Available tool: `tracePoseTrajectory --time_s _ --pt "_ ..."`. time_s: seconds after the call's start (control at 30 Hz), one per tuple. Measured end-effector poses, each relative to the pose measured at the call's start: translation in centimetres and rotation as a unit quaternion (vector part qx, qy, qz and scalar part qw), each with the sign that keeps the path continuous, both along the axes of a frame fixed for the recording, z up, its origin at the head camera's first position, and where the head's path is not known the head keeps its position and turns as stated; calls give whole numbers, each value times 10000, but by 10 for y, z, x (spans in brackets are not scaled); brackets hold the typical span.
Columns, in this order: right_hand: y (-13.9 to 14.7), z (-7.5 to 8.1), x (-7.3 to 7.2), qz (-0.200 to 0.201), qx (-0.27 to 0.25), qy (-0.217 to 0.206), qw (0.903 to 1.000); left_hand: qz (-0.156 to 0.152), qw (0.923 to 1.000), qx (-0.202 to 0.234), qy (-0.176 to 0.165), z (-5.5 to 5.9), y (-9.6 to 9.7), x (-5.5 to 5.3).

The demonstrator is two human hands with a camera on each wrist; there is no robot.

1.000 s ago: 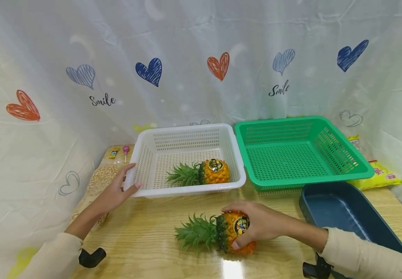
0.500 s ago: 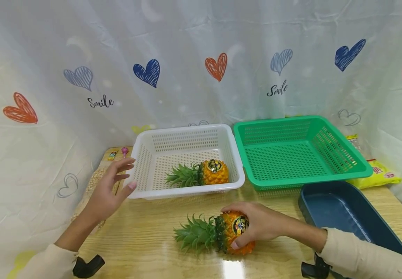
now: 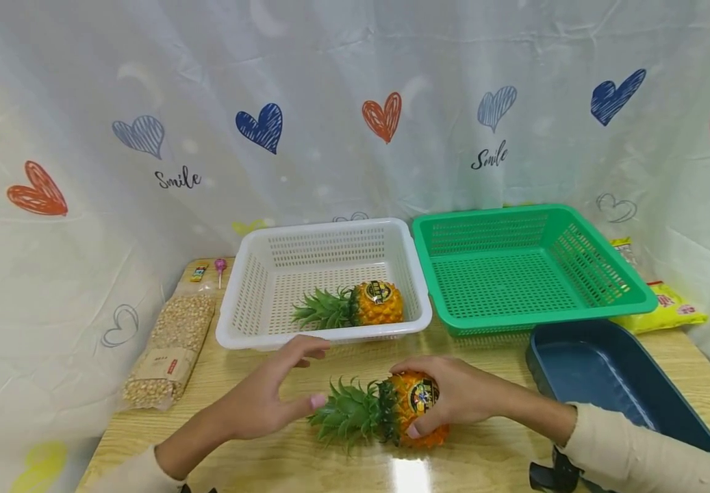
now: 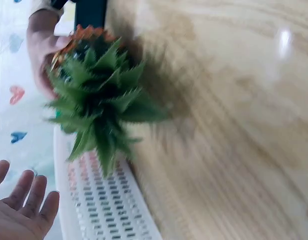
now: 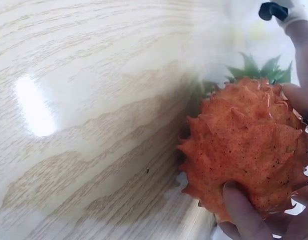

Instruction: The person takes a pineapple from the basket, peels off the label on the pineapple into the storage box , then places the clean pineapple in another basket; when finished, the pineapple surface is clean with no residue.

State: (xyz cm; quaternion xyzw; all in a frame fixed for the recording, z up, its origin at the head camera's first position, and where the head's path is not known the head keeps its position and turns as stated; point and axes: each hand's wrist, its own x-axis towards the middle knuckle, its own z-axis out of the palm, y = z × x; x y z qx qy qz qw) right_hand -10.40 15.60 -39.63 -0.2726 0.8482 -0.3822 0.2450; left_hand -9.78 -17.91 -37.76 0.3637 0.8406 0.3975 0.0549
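Note:
A small pineapple [image 3: 399,407] lies on its side on the wooden table, leaves pointing left. My right hand [image 3: 462,392] grips its orange body from above, thumb on the near side and fingers over the far side. In the right wrist view the spiky base of the pineapple [image 5: 243,145] faces the camera, with the thumb pressed to it. My left hand [image 3: 271,397] hovers at the leaf tips, fingers parted and nothing in it. From the left wrist, the leafy crown [image 4: 101,97] shows beside the spread fingers of that hand [image 4: 26,207].
Behind the hands stands a white basket [image 3: 324,339] with a second pineapple [image 3: 378,303] inside. A green basket [image 3: 515,318] sits right of it, above a dark blue tray [image 3: 607,370]. A bag of grains [image 3: 172,335], a lollipop [image 3: 220,264] and a yellow packet [image 3: 669,308] lie at the sides.
My left hand has let go of the white basket's left rim and moved right and nearer, to the pineapple's leaves. My right hand and its pineapple have stayed put.

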Motion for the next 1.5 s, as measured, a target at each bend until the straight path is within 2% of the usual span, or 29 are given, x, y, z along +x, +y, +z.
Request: tracePoseTrajectory --time_s 0.2,0.33,0.47,0.63,0.8,1.07,1.3,1.5 --pt "-1 0 -2 23 -11 60 10000 -145 9964 -646 -533 -13 18 9" --pt "-1 -2 -2 73 -43 100 9999 -309 9938 -894 -579 -22 24 10" --pt "0 -2 -1 100 -99 -34 9999 -498 9912 -1084 -571 -29 29 8" --pt "1 -1 0 77 25 2 10000 -697 9876 -1263 -617 -33 36 6" --pt "0 -2 0 43 53 78 9999 -611 9877 -1293 -632 -35 37 6" --pt "-1 -2 1 -28 366 474 9982 -419 9894 -1297 -497 -37 38 6" --pt "-1 0 1 -105 402 469 9980 -301 9903 -1339 -237 -39 39 6" --pt "4 0 4 -199 237 335 9990 -304 9902 -1319 -347 -42 39 7"
